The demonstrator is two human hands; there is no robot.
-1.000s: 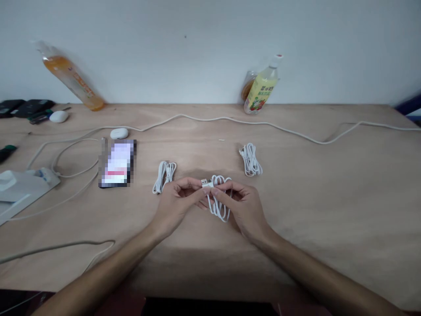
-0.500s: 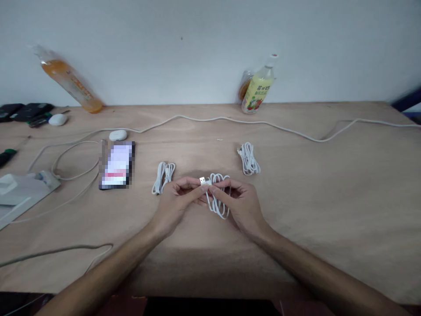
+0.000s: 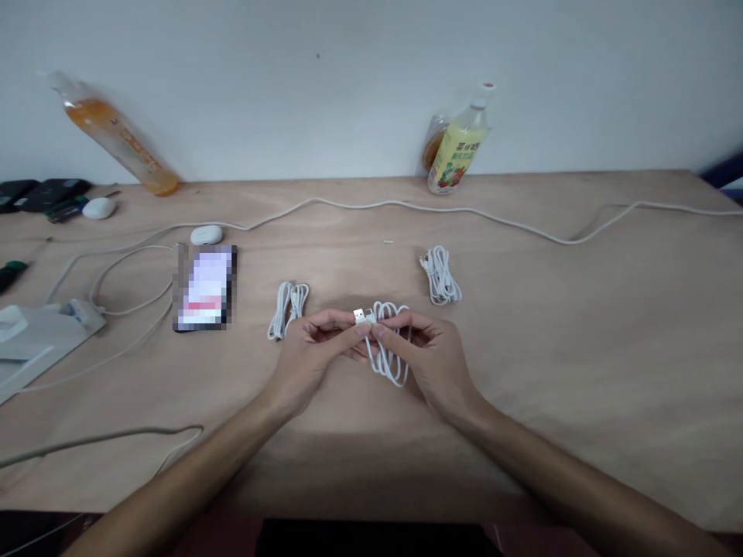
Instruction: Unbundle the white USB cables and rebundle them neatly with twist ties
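Observation:
Between my two hands is a white USB cable [image 3: 390, 362], wound in loose loops. My left hand [image 3: 316, 352] is closed, pinching the cable near its metal USB plug with thumb and fingers. My right hand [image 3: 433, 348] is closed on the same cable, its thumb beside a second plug and its fingers partly hidden behind the loops. Just beyond my left hand lies a bundled white cable [image 3: 289, 309]. Another bundled white cable [image 3: 441, 275] lies farther back, past my right hand.
A phone [image 3: 206, 288] and a white earbud case [image 3: 207, 234] lie to the left. A long white cord [image 3: 348, 206] crosses the wooden table [image 3: 580, 348]. An orange drink bottle [image 3: 119, 143] and a yellow-labelled bottle [image 3: 461, 147] lean on the wall. A white holder [image 3: 43, 348] sits at far left.
The camera view has shifted slightly, so the bottles sit a little higher in the picture. Both hands keep their pinch on the cable; its loops sit slightly farther right.

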